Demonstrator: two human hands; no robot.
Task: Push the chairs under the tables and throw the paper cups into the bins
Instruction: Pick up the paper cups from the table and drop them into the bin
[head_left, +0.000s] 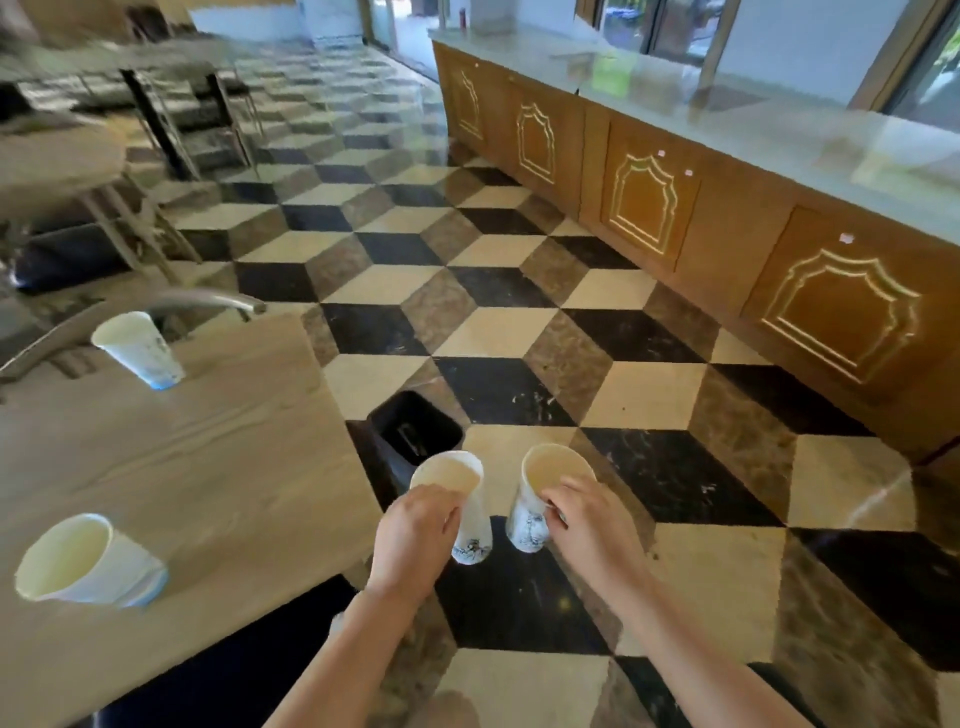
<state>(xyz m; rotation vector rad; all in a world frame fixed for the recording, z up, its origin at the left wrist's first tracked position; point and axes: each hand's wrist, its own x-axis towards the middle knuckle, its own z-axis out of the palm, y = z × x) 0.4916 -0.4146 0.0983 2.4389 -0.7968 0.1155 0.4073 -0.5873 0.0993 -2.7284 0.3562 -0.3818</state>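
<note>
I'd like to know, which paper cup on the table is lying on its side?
The near cup at the table's front-left lies tipped; the far cup stands upright.

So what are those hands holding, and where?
Each holds a paper cup near its rim: left hand one cup, right hand another.

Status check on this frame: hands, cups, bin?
Left hand and right hand each grip a white paper cup. Black floor bin just ahead, open. Two white paper cups remain on wooden table. Nothing blocking.

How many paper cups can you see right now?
4: one in the left hand, one in the right hand, two on the table, far cup and near cup. Others may be out of view.
</note>
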